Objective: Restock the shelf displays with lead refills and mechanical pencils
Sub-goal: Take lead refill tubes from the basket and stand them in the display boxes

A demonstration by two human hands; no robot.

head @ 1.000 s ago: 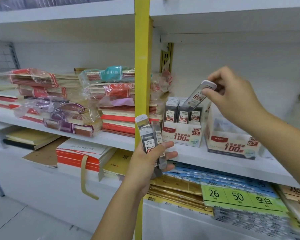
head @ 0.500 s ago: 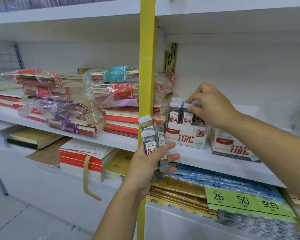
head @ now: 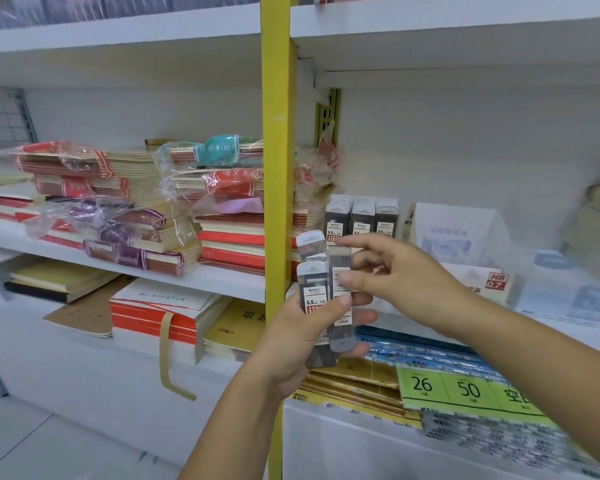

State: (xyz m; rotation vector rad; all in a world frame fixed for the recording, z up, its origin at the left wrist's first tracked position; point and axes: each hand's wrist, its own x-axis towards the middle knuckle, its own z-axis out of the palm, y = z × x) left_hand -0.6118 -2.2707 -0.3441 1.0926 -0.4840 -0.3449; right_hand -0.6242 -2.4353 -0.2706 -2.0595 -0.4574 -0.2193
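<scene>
Right hand (head: 395,277) returned, pinching a lead case (head: 338,263); left hand (head: 300,344) grips the bundle (head: 313,287)

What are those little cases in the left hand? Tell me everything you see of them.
Slim clear-plastic lead cases with white caps and dark contents; one label reads 0.5 HB. At least three stand roughly upright, fanned. The left hand grips their lower halves, thumb across the front one; the right hand pinches the rightmost.
</scene>
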